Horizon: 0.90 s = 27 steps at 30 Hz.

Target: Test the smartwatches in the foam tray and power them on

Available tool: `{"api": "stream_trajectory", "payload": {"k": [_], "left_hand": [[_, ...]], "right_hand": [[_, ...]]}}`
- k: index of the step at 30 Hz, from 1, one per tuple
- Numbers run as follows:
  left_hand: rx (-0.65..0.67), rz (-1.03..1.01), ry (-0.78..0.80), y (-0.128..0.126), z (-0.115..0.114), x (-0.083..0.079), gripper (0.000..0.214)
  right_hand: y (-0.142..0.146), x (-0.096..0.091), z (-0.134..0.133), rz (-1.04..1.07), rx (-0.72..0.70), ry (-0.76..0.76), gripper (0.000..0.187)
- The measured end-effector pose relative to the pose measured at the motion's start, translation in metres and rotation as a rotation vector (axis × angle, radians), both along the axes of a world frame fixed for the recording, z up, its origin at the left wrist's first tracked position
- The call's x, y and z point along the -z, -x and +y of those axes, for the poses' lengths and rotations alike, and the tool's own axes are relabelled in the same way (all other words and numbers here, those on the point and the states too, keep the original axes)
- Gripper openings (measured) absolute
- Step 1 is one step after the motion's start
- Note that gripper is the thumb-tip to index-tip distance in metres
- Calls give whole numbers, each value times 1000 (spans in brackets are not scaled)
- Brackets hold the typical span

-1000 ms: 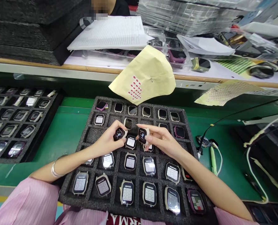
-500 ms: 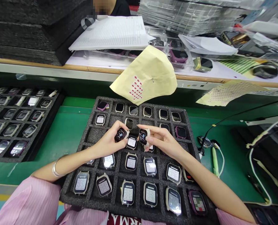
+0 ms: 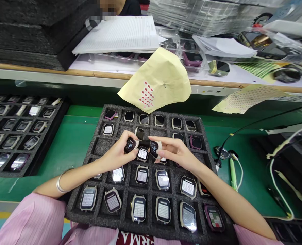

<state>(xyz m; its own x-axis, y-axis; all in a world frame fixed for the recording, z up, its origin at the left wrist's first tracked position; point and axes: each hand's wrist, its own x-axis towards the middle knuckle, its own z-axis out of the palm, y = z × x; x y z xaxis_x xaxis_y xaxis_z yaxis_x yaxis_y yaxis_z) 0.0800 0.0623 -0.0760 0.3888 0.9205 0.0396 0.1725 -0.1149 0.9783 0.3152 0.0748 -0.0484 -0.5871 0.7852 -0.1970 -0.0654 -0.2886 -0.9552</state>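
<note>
A black foam tray (image 3: 97, 147) with a grid of pockets lies in front of me, holding several smartwatch bodies, some with lit screens. My left hand (image 3: 116, 154) is closed round one cream watch body (image 3: 130, 145) with a dark screen, held just above the tray's middle. My right hand (image 3: 175, 152) pinches a second cream watch body (image 3: 154, 148), screen towards me, close beside the first. A lit watch (image 3: 142, 153) sits in its pocket between the two hands.
A second foam tray of watches (image 3: 18, 132) lies at the left on the green belt (image 3: 71, 143). A yellow paper with red stickers (image 3: 157, 81) hangs off the shelf edge. Cables and a green pen (image 3: 232, 173) lie at right. Another person sits behind the paper stacks.
Both hands stay over the tray's middle, each with its watch; only a small shift of view and a slight turning of the watches shows.
</note>
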Motion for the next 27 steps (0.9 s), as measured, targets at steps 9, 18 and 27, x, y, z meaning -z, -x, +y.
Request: {"api": "stream_trajectory", "payload": {"k": [9, 18, 27], "left_hand": [[48, -2, -7, 2, -3, 0, 25], [2, -320, 406, -8, 5, -1, 59], [-22, -506, 541, -8, 4, -3, 46]], "right_hand": [[-2, 1, 0, 32, -28, 17, 44], [-2, 12, 3, 32, 25, 125, 56], [-2, 14, 3, -86, 103, 6, 42]]}}
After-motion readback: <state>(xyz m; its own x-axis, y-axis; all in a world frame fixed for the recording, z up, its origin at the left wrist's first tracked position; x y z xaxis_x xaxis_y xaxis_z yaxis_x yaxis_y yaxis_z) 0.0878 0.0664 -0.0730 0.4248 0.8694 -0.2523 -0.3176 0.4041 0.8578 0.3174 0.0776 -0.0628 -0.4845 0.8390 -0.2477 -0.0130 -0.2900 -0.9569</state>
